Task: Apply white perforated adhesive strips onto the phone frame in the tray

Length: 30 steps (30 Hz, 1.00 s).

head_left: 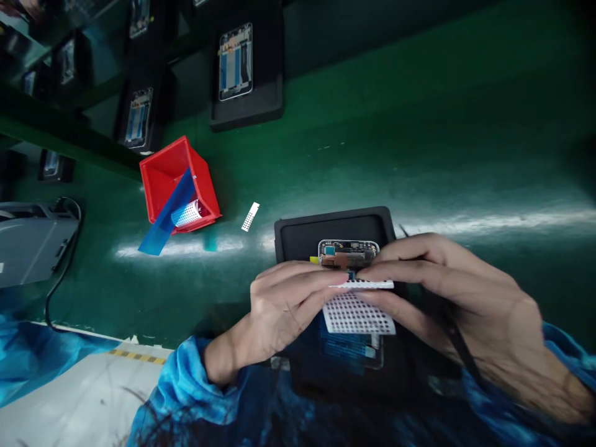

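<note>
My left hand (282, 301) and my right hand (470, 298) both pinch a white sheet of small black dot stickers (358, 313). The sheet is folded over at its top edge, between my fingertips. A thin dark tool, perhaps tweezers (459, 344), lies tucked in my right hand. Beneath the sheet is an opened phone (349, 245), its circuit board showing at the top and blue film at the bottom. Its middle is hidden by the sheet and my fingers. The phone rests in a black tray (285, 239).
To the left, a red bin (207, 186) holds blue film (162, 223) and a dotted sheet. A small dotted strip (250, 217) lies on the green table (419, 143). Another opened phone (236, 62) sits in a black tray farther back. A grey device (35, 242) with a cable stands far left.
</note>
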Motion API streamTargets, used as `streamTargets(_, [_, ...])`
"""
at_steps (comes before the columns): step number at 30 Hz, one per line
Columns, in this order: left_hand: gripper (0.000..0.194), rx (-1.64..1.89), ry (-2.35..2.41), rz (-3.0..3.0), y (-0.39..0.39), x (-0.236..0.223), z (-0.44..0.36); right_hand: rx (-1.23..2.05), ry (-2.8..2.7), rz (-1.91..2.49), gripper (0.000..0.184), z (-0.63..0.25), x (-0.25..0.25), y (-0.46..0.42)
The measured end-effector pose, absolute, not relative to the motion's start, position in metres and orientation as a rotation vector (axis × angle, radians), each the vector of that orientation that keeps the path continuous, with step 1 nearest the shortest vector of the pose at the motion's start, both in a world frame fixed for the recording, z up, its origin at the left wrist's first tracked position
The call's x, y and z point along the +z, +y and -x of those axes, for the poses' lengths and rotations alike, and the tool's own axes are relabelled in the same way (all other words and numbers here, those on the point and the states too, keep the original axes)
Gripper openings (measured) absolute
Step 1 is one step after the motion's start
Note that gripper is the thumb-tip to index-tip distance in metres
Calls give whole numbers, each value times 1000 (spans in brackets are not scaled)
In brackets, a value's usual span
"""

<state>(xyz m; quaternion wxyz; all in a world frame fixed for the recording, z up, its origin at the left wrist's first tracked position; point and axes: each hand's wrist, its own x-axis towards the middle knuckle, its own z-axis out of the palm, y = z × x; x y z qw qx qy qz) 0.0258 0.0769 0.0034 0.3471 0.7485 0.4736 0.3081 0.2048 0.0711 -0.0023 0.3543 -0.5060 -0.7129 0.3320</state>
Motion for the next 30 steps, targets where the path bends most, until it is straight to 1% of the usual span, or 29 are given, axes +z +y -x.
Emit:
streamTargets(7, [21, 726, 1226, -1926, 78, 8, -26, 903, -1867, 1278, 27, -208, -3, 69])
streamTargets(14, [23, 682, 1175, -1898, 80, 10, -27, 891, -1837, 1295, 15, -204, 6, 72])
streamTargets(19, [18, 699, 1225, -1874, 79, 9, -28, 858, -1853, 1287, 15, -201, 9, 71])
streamTargets(23, [20, 684, 1220, -1904, 76, 9, -26, 876, -1817, 1386, 16, -198, 11, 68])
streamTargets(30, [24, 679, 1164, -1925, 73, 3, -22, 879, -1873, 1211, 14, -204, -2, 70])
